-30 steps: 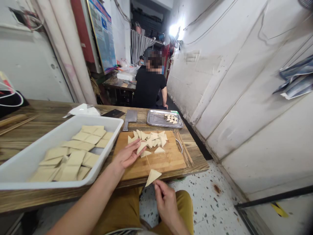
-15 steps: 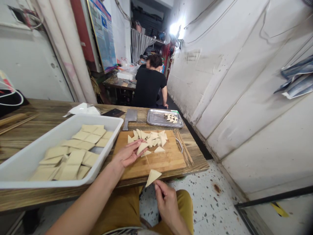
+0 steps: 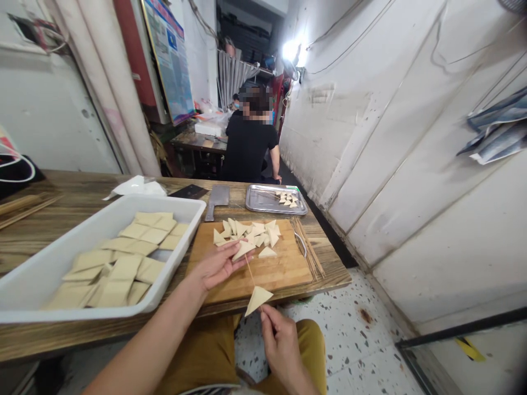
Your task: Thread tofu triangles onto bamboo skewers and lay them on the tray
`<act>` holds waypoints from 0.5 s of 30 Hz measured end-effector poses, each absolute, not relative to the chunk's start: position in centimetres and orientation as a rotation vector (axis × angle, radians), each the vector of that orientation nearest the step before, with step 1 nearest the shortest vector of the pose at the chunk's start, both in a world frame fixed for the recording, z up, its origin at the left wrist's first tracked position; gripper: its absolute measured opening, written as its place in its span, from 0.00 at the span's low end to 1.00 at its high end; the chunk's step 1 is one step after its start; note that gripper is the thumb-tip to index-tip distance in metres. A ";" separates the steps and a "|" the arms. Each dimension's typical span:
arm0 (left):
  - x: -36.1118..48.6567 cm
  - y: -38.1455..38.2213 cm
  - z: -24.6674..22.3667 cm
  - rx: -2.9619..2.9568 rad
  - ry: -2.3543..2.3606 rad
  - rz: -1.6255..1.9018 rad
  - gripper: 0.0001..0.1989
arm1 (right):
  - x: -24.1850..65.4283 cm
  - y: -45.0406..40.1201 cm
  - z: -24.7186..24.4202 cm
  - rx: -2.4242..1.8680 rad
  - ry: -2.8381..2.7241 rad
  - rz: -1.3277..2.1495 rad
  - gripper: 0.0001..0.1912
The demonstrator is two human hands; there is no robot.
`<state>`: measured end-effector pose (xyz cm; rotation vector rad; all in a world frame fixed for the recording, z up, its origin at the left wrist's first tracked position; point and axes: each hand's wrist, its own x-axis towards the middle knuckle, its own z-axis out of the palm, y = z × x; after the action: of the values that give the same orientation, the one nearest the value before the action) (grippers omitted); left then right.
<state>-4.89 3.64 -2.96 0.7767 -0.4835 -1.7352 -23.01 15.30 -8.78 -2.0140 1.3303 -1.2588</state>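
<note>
My left hand (image 3: 222,265) pinches a pale triangular piece (image 3: 244,250) above the wooden cutting board (image 3: 284,273). Below it, my right hand (image 3: 280,334) grips the lower end of a thin wooden skewer (image 3: 249,269). One triangle (image 3: 258,299) is threaded on that skewer just above my right fingers, and the skewer's upper tip meets the piece in my left hand. A heap of similar triangles (image 3: 259,233) lies at the back of the board, with a single one (image 3: 267,252) in front of it.
At the left stands a white tub (image 3: 181,204) of pale square sheets (image 3: 123,271). Behind the board are a cleaver (image 3: 218,198) and a metal tray (image 3: 263,206) with skewered triangles. Loose skewers (image 3: 313,249) lie right of the board. A person (image 3: 251,148) sits beyond the table.
My left hand and its triangle have shifted slightly right, and the triangle now meets the skewer tip. My right hand has hardly moved. The view has shifted a little.
</note>
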 end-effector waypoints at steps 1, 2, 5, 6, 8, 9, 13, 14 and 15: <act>-4.9 3.7 -2.9 0.786 -0.486 -1.733 0.09 | -23.0 15.3 -8.8 -2.018 1.332 -1.254 0.15; -4.9 3.7 -2.8 0.796 -0.489 -1.730 0.09 | -23.0 15.4 -8.8 -2.022 1.335 -1.254 0.15; -4.9 3.8 -2.5 0.819 -0.489 -1.728 0.09 | -22.9 15.5 -8.6 -2.025 1.339 -1.269 0.15; -4.9 3.8 -2.5 0.823 -0.483 -1.730 0.08 | -22.9 15.6 -8.5 -2.022 1.342 -1.272 0.15; -4.9 3.9 -2.4 0.826 -0.469 -1.733 0.08 | -22.8 15.6 -8.4 -2.015 1.352 -1.273 0.16; -4.9 3.9 -2.3 0.828 -0.466 -1.735 0.08 | -22.8 15.6 -8.3 -2.012 1.358 -1.269 0.16; -5.0 3.9 -2.4 0.840 -0.479 -1.757 0.08 | -22.7 15.7 -8.3 -2.016 1.366 -1.265 0.16; -5.1 3.9 -2.5 0.841 -0.484 -1.766 0.08 | -22.7 15.7 -8.3 -2.014 1.368 -1.262 0.16; -5.1 4.0 -2.5 0.843 -0.488 -1.775 0.08 | -22.6 15.7 -8.3 -2.010 1.372 -1.259 0.17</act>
<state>-5.07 3.97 -2.54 0.8425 -0.4877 -1.7753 -22.65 15.70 -8.33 -2.0098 1.3720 -1.2587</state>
